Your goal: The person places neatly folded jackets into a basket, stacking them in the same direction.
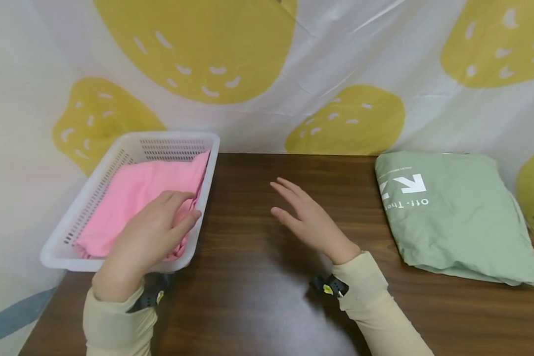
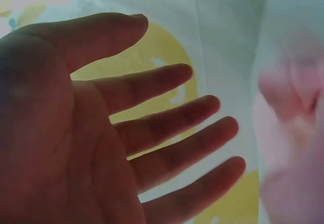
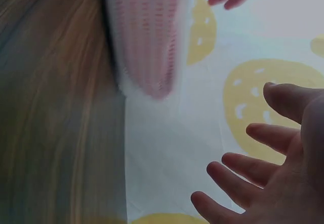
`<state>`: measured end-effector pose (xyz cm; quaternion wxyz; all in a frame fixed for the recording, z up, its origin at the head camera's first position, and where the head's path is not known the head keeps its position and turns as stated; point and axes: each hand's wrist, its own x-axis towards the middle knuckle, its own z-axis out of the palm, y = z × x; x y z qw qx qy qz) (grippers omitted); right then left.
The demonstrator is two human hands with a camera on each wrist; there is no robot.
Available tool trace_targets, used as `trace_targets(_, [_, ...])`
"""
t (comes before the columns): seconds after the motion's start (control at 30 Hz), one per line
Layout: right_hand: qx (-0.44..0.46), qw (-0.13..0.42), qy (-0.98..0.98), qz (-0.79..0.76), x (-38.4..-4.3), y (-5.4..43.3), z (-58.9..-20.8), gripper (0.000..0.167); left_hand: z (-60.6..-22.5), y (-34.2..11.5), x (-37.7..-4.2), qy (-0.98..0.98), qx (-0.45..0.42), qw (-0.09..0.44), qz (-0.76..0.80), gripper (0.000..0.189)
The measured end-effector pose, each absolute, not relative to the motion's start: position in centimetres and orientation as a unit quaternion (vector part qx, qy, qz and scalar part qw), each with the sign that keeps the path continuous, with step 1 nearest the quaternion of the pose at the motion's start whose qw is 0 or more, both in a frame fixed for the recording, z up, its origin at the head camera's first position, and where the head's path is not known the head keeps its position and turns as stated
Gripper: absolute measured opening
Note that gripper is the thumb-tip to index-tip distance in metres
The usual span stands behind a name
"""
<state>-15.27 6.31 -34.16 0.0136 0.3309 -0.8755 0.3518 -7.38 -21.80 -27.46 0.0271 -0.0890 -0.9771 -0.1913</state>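
A white plastic basket with slotted walls stands at the left of the table, holding a folded pink cloth. Over the basket's near right part hovers my left hand, thumb and fingers apart; the left wrist view shows its fingers spread with nothing between them. My right hand is raised above the middle of the table, fingers extended and holding nothing. To its right lies a folded green garment with white lettering and an arrow print.
The dark brown wooden table runs back to a white curtain printed with large yellow fruit shapes. Both wrists wear dark straps, the right strap among them, below cream sleeves.
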Motion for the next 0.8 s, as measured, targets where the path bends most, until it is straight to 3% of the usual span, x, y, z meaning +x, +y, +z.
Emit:
trace_targets(0.23, [0.311, 0.03, -0.87, 0.381, -16.0, 7.6, -33.4, 0.054, -27.1, -20.0, -7.3, -0.97, -0.133, 0.059, -0.194, 0.043])
trace_targets(0.8, [0.261, 0.056, -0.887, 0.378, -16.1, 12.7, -32.6, 0.052, -26.6, -15.0, -9.1, -0.966, -0.161, 0.005, -0.201, 0.044])
